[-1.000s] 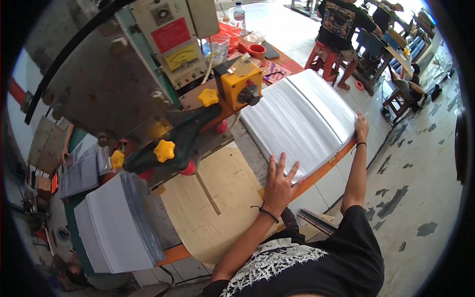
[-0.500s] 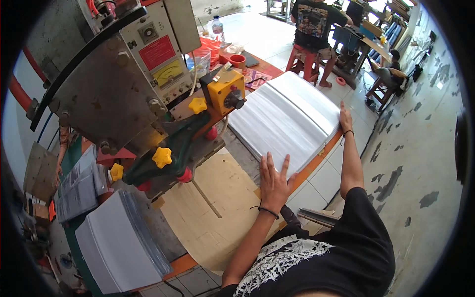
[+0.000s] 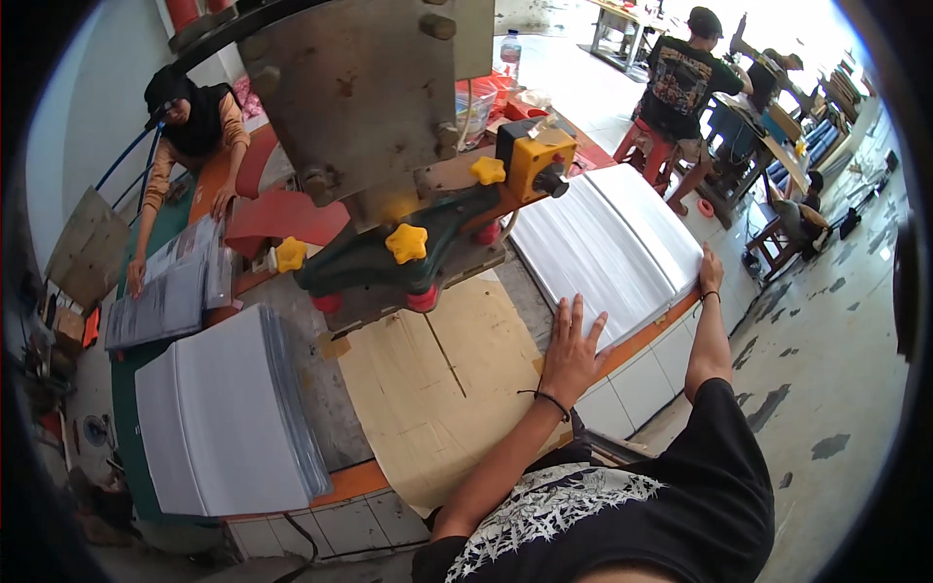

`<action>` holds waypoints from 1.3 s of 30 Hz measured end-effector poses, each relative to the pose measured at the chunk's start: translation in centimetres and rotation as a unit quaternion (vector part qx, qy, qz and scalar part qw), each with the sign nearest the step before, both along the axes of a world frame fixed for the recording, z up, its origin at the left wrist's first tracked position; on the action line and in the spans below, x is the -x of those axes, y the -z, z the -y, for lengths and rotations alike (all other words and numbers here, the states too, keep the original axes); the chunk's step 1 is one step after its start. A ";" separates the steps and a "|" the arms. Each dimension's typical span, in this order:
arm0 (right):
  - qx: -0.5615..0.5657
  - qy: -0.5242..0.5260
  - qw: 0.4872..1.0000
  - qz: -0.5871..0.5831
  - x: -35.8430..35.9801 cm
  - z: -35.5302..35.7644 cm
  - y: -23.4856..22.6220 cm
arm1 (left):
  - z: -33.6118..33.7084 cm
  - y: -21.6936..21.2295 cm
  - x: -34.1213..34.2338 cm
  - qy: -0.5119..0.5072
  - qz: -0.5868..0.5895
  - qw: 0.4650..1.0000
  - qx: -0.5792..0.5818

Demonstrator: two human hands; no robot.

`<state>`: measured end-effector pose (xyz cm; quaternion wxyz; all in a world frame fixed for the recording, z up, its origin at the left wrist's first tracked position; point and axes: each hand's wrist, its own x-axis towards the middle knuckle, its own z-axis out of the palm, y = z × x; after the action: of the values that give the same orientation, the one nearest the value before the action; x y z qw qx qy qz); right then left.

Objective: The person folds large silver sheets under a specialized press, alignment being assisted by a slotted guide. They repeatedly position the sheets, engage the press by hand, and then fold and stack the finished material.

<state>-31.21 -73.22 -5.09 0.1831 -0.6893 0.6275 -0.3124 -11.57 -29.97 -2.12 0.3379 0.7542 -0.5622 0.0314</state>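
Observation:
A thick stack of clear, whitish plastic sheets [image 3: 603, 253] lies on the table to the right of the press. My left hand [image 3: 573, 345] rests with spread fingers on its near corner. At the stack's right edge, my right hand [image 3: 712, 269] lies against the side, its fingers partly turned away from view. Left of the stack is a tan board [image 3: 437, 389] with a dark narrow strip across it, under the front of a heavy press [image 3: 360, 117]. The press carries yellow star knobs [image 3: 406, 244] and a yellow control box [image 3: 536, 160].
Another stack of plastic sheets [image 3: 219, 418] sits at the left. Beyond it, a co-worker [image 3: 194, 136] has both hands at a pile of clear plastic packs [image 3: 170, 291]. A person sits on a red stool [image 3: 646, 146] at the back right. A peeling wall [image 3: 816, 389] runs along the right.
The view has swung left, bringing the co-worker at the far left into sight. My left hand stays on the stack's near corner; my right fingers, earlier stretched along the edge, now look more bent.

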 end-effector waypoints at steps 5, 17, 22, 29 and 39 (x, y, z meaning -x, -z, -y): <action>-0.019 -0.003 1.000 0.013 -0.4 0.0 -0.6 | 0.2 -0.4 0.1 -0.007 -0.036 0.999 0.003; 0.029 -0.003 0.997 0.074 -0.4 -1.7 0.3 | 0.2 -1.1 0.1 -0.010 -0.027 1.000 -0.005; 0.018 0.029 0.998 0.060 -0.1 -2.4 0.4 | 0.1 -1.3 0.4 -0.021 -0.024 0.999 0.006; 0.153 0.102 0.981 0.067 -0.8 -4.8 1.2 | 0.2 -0.7 0.1 -0.004 -0.044 0.999 0.020; 0.215 -0.474 0.854 -0.020 -19.1 -7.8 -10.0 | 4.2 -1.2 3.7 0.034 0.139 0.989 -0.037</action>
<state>-12.13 -65.39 4.90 0.1438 -0.9313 0.1458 -0.3012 -15.28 -34.19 -0.93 0.2293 0.7348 -0.6298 0.1041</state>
